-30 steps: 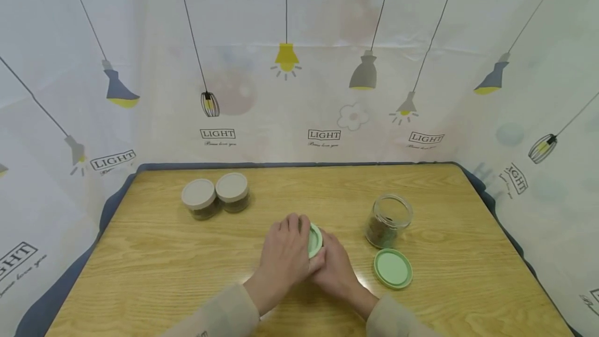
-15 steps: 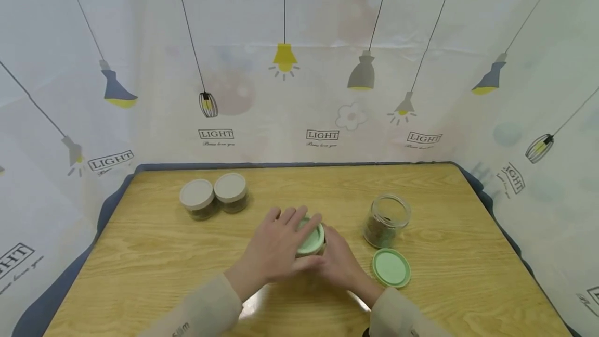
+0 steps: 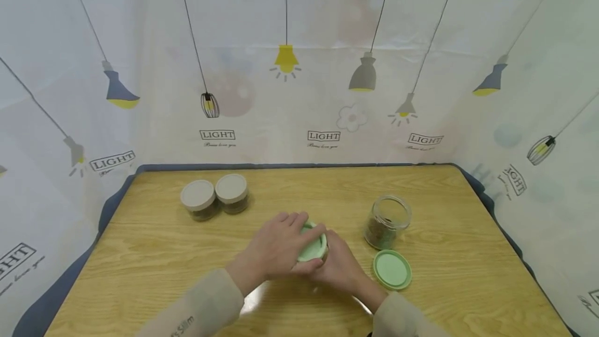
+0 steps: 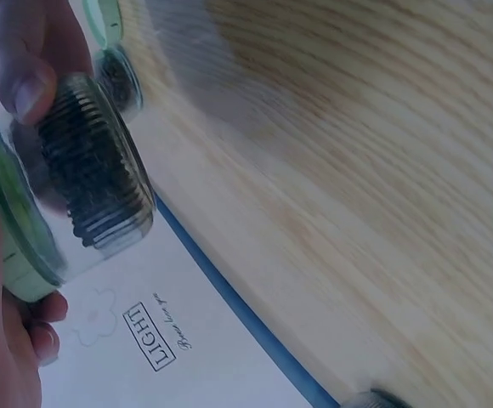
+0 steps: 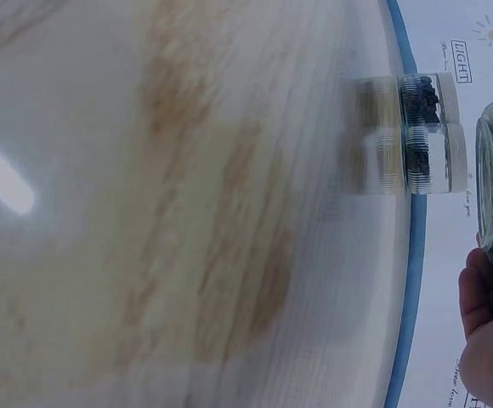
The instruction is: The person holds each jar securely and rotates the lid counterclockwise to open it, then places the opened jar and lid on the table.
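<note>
Just above the table, both hands are on a ribbed glass jar with dark contents and a green lid. My left hand grips the lid, fingers over its far side and thumb along the near edge. My right hand holds the glass body, which the hands mostly hide in the head view. In the left wrist view the jar is tilted on its side, with the lid toward the left palm. The right wrist view shows only part of the jar at its right edge, beside the right hand's fingers.
At the right stands a lidless glass jar with brown contents. A loose green lid lies in front of it. Two jars with whitish lids, one left and one right, stand side by side at the table's back left.
The left hand's fingers were over the lid, then spread out and lifted, and now close around the lid again. Its wrist has swung left. The right hand has stayed on the jar.
</note>
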Available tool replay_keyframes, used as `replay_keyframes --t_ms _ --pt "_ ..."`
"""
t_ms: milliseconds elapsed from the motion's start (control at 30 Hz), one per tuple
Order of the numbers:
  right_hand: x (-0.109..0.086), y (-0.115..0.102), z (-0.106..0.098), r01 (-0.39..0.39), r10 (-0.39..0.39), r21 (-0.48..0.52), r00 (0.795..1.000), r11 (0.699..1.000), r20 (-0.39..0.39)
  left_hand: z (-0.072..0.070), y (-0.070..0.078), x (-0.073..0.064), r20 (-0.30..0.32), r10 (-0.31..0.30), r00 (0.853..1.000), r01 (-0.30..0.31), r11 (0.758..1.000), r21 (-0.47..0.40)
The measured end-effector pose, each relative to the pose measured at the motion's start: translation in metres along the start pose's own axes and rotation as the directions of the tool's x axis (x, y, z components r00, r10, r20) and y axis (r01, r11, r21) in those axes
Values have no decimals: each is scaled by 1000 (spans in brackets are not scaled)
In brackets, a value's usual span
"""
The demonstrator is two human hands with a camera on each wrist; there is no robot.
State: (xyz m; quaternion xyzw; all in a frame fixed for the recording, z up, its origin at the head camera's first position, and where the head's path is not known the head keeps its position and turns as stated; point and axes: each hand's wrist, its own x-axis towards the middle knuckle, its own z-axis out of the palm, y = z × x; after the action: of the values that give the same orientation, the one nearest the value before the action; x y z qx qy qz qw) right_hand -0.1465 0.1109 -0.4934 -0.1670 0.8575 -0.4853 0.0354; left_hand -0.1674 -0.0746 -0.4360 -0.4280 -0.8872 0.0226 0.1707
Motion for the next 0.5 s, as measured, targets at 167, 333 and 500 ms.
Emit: replay_keyframes --t_ms 167,333,500 --pt "-3 -1 3 -4 2 -60 999 998 -40 2 11 1 -17 -82 997 82 995 56" --pt "-3 -3 7 -21 11 -132 997 991 -75 4 27 4 -56 -231 971 237 961 141" --pt "-5 -2 8 -7 -4 -148 998 989 -69 2 38 4 -39 -319 947 320 927 196"
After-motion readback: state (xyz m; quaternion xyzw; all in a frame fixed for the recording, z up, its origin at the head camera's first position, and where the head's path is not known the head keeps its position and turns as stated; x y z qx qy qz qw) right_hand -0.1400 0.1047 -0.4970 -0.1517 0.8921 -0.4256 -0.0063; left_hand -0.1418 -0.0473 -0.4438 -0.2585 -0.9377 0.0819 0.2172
